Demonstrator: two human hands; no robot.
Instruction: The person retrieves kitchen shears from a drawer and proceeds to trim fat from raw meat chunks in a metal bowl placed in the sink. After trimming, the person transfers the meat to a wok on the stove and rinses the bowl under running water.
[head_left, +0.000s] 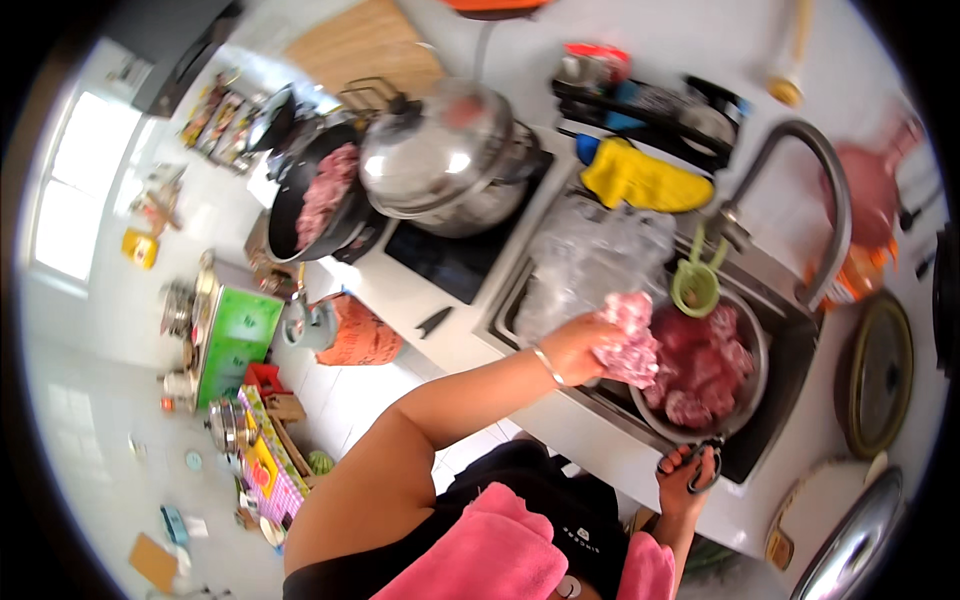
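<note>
My left hand (pixel 577 350), with a bracelet at its wrist, grips a chunk of pale pink raw meat (pixel 630 342) over the left rim of a metal bowl (pixel 763 375). More red raw meat (pixel 700 365) lies in that bowl, which sits in the sink (pixel 775 435). At the sink's near edge, my right hand (pixel 682 492) is closed round the black handles of a pair of kitchen scissors (pixel 704 468). The scissors' blades are hard to make out. A green scoop (pixel 696 286) hangs by the tap, just over the bowl's far side.
The curved tap (pixel 835 190) arches over the sink. Crumpled clear plastic (pixel 590 265) covers the sink's left part. A black knife (pixel 434 321) lies on the counter. Farther left stand a large lidded steel pot (pixel 440 160) and a black pan (pixel 290 205) holding meat.
</note>
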